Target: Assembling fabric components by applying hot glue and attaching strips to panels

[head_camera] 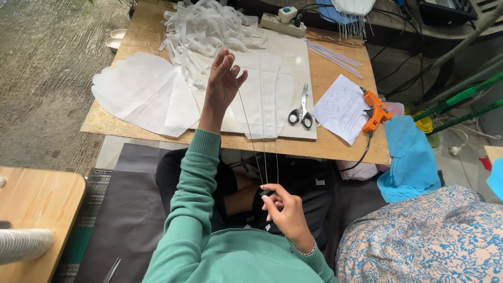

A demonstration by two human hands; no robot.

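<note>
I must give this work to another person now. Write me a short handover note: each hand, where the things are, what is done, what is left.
Left hand: raised over the board, pinching the far end of a thin wire.
Right hand: near the lap, pinching the near ends of the wires.
White petal-shaped sheets, white strips, scissors and orange glue gun lie on the wooden board.
Done: sheets cut.
Left: wires not yet on any sheet.

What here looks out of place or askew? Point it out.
Little stands out. The white strips lie in a tangled heap at the board's far edge, and the printed sheet sits crooked beside the scissors. The glue gun rests near the board's right edge. Both hands hold thin wires.
</note>
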